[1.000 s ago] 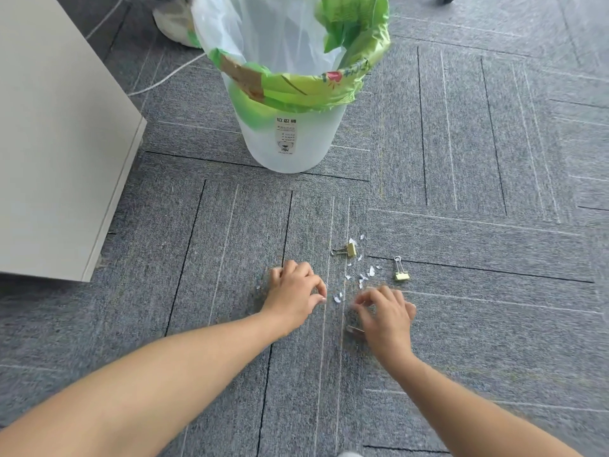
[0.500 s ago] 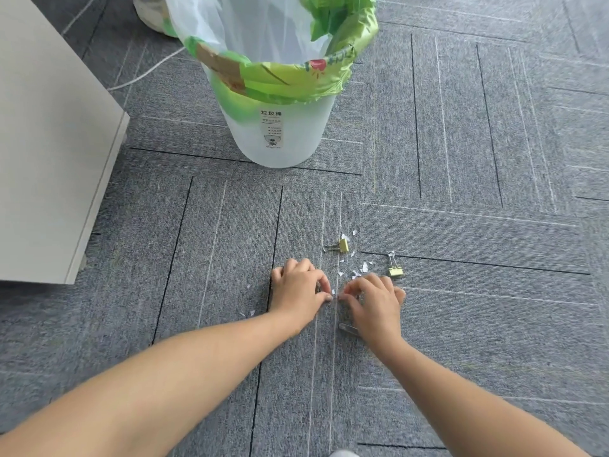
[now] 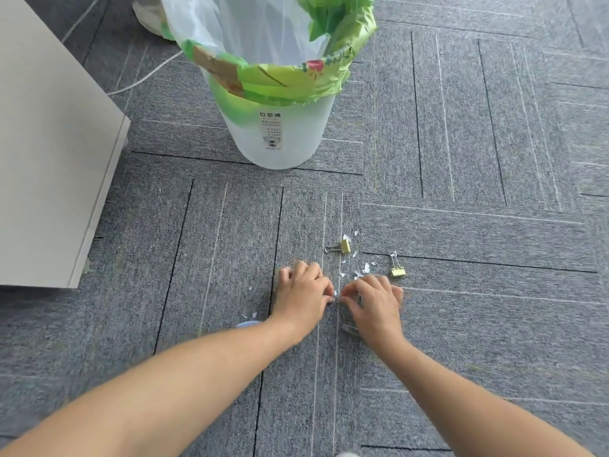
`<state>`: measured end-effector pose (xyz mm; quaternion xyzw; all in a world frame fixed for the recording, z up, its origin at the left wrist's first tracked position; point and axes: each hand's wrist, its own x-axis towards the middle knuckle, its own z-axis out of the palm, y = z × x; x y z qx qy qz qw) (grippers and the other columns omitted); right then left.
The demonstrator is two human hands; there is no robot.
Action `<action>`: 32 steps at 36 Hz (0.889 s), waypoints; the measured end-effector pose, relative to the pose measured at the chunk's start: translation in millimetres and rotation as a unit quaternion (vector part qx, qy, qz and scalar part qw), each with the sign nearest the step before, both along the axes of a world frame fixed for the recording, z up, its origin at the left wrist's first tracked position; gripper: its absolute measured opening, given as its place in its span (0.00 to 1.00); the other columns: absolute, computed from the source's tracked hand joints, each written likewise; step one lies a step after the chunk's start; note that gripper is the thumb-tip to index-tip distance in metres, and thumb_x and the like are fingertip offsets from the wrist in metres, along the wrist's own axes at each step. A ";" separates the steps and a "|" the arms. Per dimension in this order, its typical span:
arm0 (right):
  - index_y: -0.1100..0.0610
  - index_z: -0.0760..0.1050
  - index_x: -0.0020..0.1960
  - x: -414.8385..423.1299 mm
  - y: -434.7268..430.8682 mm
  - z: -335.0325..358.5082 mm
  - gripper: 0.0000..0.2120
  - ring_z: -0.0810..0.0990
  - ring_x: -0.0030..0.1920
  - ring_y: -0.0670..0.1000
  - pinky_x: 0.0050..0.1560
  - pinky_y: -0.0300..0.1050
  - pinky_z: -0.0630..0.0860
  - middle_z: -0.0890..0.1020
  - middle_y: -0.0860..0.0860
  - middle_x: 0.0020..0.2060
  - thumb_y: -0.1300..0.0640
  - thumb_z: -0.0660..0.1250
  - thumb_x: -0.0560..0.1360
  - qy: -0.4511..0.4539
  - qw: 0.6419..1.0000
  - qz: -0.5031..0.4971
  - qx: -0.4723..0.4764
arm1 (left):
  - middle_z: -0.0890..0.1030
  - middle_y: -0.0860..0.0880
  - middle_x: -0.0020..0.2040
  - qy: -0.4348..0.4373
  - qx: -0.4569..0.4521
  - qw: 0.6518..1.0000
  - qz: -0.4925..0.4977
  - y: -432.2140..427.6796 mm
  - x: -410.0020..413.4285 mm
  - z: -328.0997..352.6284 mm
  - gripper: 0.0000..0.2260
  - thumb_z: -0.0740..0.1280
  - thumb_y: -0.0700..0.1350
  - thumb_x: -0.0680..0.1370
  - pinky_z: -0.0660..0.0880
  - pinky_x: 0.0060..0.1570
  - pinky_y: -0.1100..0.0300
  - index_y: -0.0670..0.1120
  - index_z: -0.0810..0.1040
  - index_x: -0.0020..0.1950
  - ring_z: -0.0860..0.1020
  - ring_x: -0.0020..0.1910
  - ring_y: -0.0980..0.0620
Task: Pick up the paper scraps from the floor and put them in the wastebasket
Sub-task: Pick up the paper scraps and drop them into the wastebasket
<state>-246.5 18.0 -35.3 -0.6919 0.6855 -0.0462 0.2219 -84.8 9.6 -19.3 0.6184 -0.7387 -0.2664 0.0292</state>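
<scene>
Down on the grey carpet, the paper scraps lie as small white flecks, most of them in a loose cluster just beyond the knuckles of both hands, with a few more off beside the left wrist. The left hand is curled knuckles-up on the carpet, fingers drawn in, its thumb and forefinger tips meeting those of the right hand over a tiny white fleck; whether either hand truly grips it is too small to tell. The right hand is likewise curled, fingertips pressed to the floor.

Two gold binder clips sit among the scraps: one clip beyond the left hand, another clip just beside the right hand's far knuckles. Something small and silvery peeks out under the right wrist.

Farther out, the wastebasket stands upright, translucent white, lined with a green-printed bag folded over its rim, mouth open. Bare carpet lies between it and the hands. A pale cabinet edges the left side, well apart from the left forearm, and a white cord trails behind it.
</scene>
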 end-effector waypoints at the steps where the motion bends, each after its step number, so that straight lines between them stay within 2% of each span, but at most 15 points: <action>1: 0.43 0.78 0.44 1.3 -0.6 -0.2 0.05 0.67 0.48 0.44 0.51 0.46 0.60 0.75 0.39 0.41 0.43 0.70 0.72 0.002 1.000 0.003 0.000 | 0.70 0.58 0.52 0.002 0.005 1.000 0.005 0.3 -0.2 0.2 0.06 0.65 0.56 0.78 0.60 0.64 0.50 0.58 0.77 0.51 0.65 0.57 0.54; 10: 0.40 0.77 0.48 8.9 -7.5 5.4 0.07 0.66 0.51 0.44 0.52 0.45 0.58 0.74 0.37 0.47 0.41 0.68 0.72 0.020 0.999 0.008 0.025 | 0.69 0.59 0.50 0.023 0.045 0.994 0.096 3.2 25.1 -0.7 0.06 0.64 0.57 0.77 0.57 0.64 0.53 0.57 0.77 0.49 0.64 0.57 0.56; 20: 0.42 0.76 0.48 11.3 -5.8 9.6 0.03 0.67 0.48 0.44 0.52 0.45 0.59 0.73 0.38 0.43 0.44 0.65 0.75 0.026 0.999 0.029 0.019 | 0.69 0.60 0.50 0.037 0.047 0.994 0.090 -10.8 21.1 0.1 0.04 0.65 0.57 0.77 0.59 0.62 0.52 0.60 0.76 0.47 0.62 0.56 0.57; 25: 0.45 0.77 0.48 -3.7 -1.6 9.4 0.03 0.69 0.48 0.45 0.48 0.44 0.57 0.75 0.40 0.44 0.50 0.67 0.75 -0.024 0.994 -0.109 -0.009 | 0.69 0.58 0.50 0.053 0.050 0.995 0.062 -19.7 5.9 -2.1 0.04 0.65 0.57 0.77 0.59 0.63 0.51 0.58 0.76 0.48 0.64 0.57 0.54; 32: 0.44 0.78 0.49 -25.5 5.1 3.4 0.04 0.69 0.48 0.45 0.47 0.45 0.55 0.76 0.39 0.44 0.49 0.68 0.74 -0.011 0.990 -0.138 0.020 | 0.71 0.58 0.50 0.058 0.029 0.997 0.049 -31.9 -11.0 -4.3 0.05 0.66 0.57 0.77 0.59 0.62 0.52 0.58 0.77 0.49 0.65 0.57 0.54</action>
